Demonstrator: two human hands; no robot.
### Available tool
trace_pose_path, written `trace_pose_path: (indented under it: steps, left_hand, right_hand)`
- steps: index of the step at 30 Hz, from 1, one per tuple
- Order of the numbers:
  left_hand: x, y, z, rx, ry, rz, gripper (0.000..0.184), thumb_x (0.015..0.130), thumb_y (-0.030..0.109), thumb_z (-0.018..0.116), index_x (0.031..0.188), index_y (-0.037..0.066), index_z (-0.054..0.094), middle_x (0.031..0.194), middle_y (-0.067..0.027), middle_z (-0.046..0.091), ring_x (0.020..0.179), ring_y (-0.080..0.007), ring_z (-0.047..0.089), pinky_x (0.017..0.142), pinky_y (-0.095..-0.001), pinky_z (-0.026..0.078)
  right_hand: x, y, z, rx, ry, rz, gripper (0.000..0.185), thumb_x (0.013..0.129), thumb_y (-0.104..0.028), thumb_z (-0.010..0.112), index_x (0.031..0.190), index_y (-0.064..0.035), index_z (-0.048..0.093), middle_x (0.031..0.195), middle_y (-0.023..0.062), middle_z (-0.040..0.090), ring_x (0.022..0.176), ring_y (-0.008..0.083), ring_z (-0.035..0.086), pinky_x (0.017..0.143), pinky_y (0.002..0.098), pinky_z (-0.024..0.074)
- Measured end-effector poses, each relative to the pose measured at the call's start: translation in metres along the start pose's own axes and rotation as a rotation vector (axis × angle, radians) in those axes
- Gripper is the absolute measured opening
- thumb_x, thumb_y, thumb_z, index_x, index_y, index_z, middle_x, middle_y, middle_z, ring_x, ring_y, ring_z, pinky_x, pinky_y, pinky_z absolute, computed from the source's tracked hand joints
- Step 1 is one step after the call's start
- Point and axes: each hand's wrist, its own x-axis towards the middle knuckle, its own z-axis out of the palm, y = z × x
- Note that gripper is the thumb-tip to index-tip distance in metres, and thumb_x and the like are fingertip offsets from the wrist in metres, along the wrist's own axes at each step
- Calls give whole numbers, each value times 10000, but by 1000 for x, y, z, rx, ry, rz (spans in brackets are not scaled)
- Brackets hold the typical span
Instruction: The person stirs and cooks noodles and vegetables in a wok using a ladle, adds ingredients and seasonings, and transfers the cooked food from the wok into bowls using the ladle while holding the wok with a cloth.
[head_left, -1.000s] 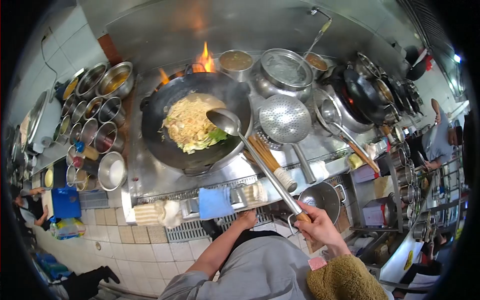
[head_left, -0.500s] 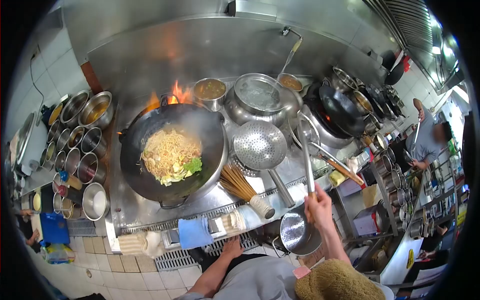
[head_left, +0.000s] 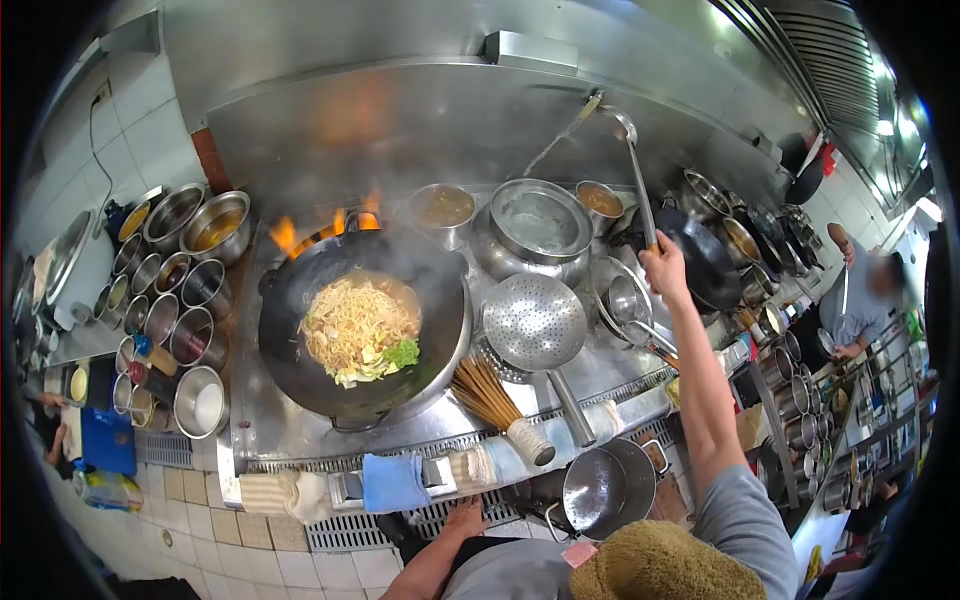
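My right hand [head_left: 664,267] is closed round the wooden-ended handle of a long ladle [head_left: 641,190], my arm stretched toward the back wall. The ladle's bowl touches or overlaps the faucet spout [head_left: 592,103], from which water streams down to the left. My left hand [head_left: 466,518] hangs low by the stove's front edge, fingers stretched out and holding nothing. Left of centre, a black wok [head_left: 290,360] holds noodles [head_left: 362,325] with cabbage and a green leaf [head_left: 402,353]. Brownish liquid shows at the noodles' upper right. Flames [head_left: 285,238] rise behind the wok.
A perforated strainer [head_left: 534,322] and a bamboo brush [head_left: 488,395] lie right of the wok. Behind stands a water-filled pot [head_left: 540,220]. Metal containers [head_left: 200,400] crowd the left. An empty-looking pot [head_left: 607,490] sits below the edge. Another person [head_left: 860,290] stands far right.
My right hand has carried the ladle up and away toward the faucet at the back. Steam has thickened over the wok, and liquid now shows beside the noodles. The view has shifted slightly.
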Motion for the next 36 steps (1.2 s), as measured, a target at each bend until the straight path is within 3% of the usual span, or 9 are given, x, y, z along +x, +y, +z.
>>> trace_pose_path:
  steps: [10, 13, 15, 23, 26, 27, 31, 34, 36]
  left_hand:
    - [-2, -7, 4, -4, -73, -54, 923, 820, 425, 628, 1477, -28, 165, 1534, -228, 214, 1409, -366, 251, 1129, -468, 269]
    - [3, -9, 11, 15, -72, -79, 875, 828, 416, 613, 1485, 17, 194, 1545, -184, 225, 1425, -329, 235, 1130, -507, 258]
    - [-2, -5, 0, 1, -101, -76, 884, 824, 417, 614, 1486, 16, 186, 1548, -183, 216, 1425, -331, 232, 1140, -485, 251]
    - [1, -10, 7, -18, -30, -56, 858, 825, 399, 621, 1481, 28, 211, 1532, -186, 255, 1409, -339, 268, 1128, -511, 262]
    - [3, -10, 2, 7, -178, -84, 912, 834, 426, 586, 1489, -18, 133, 1558, -208, 158, 1426, -342, 222, 1149, -439, 247]
    - [3, -10, 2, 23, -169, -91, 884, 840, 414, 585, 1490, -4, 155, 1548, -201, 201, 1416, -339, 253, 1144, -452, 256]
    - [-4, -4, -6, -74, -147, -128, 809, 815, 329, 616, 1481, 63, 241, 1522, -161, 294, 1392, -319, 315, 1119, -524, 260]
    - [3, -7, 0, -45, -150, -133, 816, 815, 329, 609, 1487, 67, 228, 1538, -149, 270, 1399, -302, 310, 1129, -520, 243]
    - [0, -5, -6, -43, -160, -131, 801, 815, 321, 595, 1486, 68, 237, 1540, -145, 269, 1400, -301, 308, 1143, -511, 224]
  right_hand:
    - [-319, 32, -9, 244, -312, 407, 613, 831, 7, 594, 1412, -7, 401, 682, -43, 503, 496, 40, 438, 430, 216, 364]
    - [-370, 43, -6, 164, -341, 460, 620, 819, -21, 630, 1393, 50, 406, 847, 41, 614, 652, 75, 539, 578, 235, 470]
    - [-387, 50, 1, 114, -323, 469, 601, 814, -22, 638, 1372, 59, 431, 981, 85, 646, 845, 99, 569, 757, 255, 486]
    - [-397, 56, 6, -14, -287, 460, 602, 811, -25, 648, 1362, 76, 425, 949, 134, 670, 824, 115, 593, 747, 270, 496]
    - [-397, 55, 14, 52, -275, 348, 632, 826, 49, 606, 1414, 50, 375, 1010, 57, 609, 775, 66, 522, 657, 210, 457]
    - [-394, 37, 14, 7, -312, 436, 628, 817, 40, 617, 1400, 66, 385, 1104, 80, 611, 868, 83, 529, 750, 217, 462]
    - [-404, 46, 26, -123, -301, 261, 607, 805, -15, 641, 1360, 78, 414, 784, 130, 605, 686, 152, 540, 652, 307, 478]
    - [-405, 38, 31, -137, -395, 320, 624, 806, 5, 637, 1376, 80, 395, 1026, 127, 618, 863, 125, 535, 773, 270, 470]
    - [-408, 35, 34, -160, -395, 366, 626, 805, 2, 637, 1380, 64, 396, 955, 112, 610, 819, 134, 531, 742, 277, 472]
